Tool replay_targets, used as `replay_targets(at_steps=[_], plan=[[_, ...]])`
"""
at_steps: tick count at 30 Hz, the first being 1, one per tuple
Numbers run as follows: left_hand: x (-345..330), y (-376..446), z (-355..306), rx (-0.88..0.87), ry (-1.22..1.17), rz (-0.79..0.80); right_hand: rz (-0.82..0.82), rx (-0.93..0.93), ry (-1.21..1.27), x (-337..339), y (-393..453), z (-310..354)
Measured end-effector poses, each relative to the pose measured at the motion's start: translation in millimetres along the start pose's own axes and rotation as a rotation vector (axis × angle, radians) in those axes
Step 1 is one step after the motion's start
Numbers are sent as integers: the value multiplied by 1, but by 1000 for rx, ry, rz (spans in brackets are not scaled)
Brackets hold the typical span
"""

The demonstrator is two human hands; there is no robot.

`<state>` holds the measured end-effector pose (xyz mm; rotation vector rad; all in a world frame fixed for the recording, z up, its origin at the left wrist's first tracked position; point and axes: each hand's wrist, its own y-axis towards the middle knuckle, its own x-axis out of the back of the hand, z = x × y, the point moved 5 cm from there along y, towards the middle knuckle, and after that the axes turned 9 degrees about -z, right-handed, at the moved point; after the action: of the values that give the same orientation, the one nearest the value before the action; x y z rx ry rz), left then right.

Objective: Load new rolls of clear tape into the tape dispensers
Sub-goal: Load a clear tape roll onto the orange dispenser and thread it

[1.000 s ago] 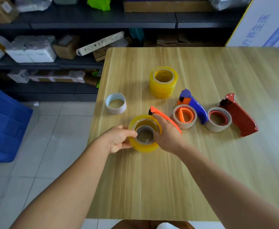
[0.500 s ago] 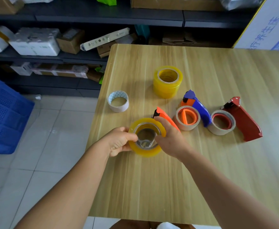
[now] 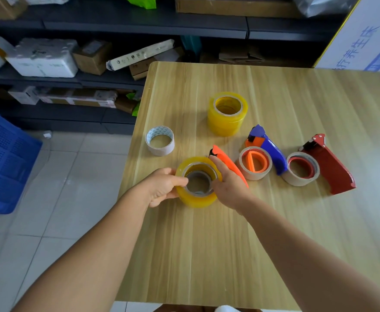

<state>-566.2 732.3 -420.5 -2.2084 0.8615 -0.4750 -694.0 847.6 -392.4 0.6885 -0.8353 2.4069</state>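
A yellowish clear tape roll (image 3: 197, 198) sits near the table's left front, over the hub of an orange dispenser (image 3: 226, 162). My left hand (image 3: 164, 186) grips the roll's left side, thumb on its rim. My right hand (image 3: 228, 185) holds the roll's right side against the orange dispenser, covering most of the dispenser's body. A stack of new yellowish rolls (image 3: 227, 113) stands farther back. A blue dispenser (image 3: 267, 146) and a red dispenser (image 3: 329, 164) lie to the right, each with a nearly empty core on it.
An empty white cardboard core (image 3: 160, 140) stands near the left edge of the wooden table (image 3: 229, 255). Dark shelves with boxes line the back, and a blue crate (image 3: 2, 163) sits on the tiled floor at left.
The roll tipped slightly between my hands and settled lower around the dispenser hub. Both hands stayed on it; the view shifted a little.
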Motion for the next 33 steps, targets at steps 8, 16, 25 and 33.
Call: replay_targets(at_steps=[8, 16, 25, 33], plan=[[5, 11, 19, 7, 172, 0, 118, 30, -64, -13, 2, -12], [4, 21, 30, -34, 472, -28, 166, 53, -172, -26, 6, -19], [2, 17, 19, -75, 357, 54, 134, 218, -474, -30, 3, -9], [-4, 18, 13, -3, 161, 34, -37, 251, -557, -24, 0, 6]])
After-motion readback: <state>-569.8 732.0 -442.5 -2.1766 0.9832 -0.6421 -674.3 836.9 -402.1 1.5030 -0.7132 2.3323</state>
